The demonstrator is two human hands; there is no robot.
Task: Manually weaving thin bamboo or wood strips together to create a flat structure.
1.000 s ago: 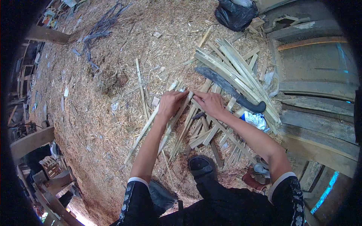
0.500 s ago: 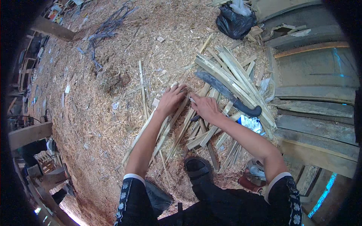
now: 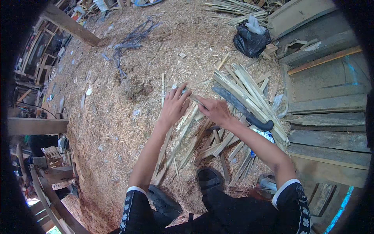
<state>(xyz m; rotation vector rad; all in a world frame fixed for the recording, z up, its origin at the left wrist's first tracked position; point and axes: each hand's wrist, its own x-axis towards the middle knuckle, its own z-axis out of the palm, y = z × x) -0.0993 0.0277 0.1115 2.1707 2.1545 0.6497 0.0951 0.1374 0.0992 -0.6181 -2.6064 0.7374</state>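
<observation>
My left hand [image 3: 174,107] hovers over the wood shavings, fingers stretched and a little apart. A small pale grey piece shows by its fingertips; whether the hand holds it I cannot tell. Close on its right, my right hand [image 3: 215,111] is closed, with a thin, dark, narrow thing [image 3: 201,104] at its thumb and fingers, too small to name. To the right of that hand lies a machete [image 3: 233,99] with a black handle, against a bundle of pale wooden strips [image 3: 249,91]. More loose strips [image 3: 187,132] lie below my hands.
A black plastic bag [image 3: 252,41] stands at the far right, near another pile of strips [image 3: 237,8]. Wooden boards [image 3: 327,113] line the right side. Tangled grey strapping [image 3: 134,41] lies far left. Wooden posts [image 3: 72,25] and a beam [image 3: 37,126] stand at the left.
The view has shifted, so the ground sits lower in the picture and more shows at the far end. My hands have drawn slightly apart, and the left fingers are more spread.
</observation>
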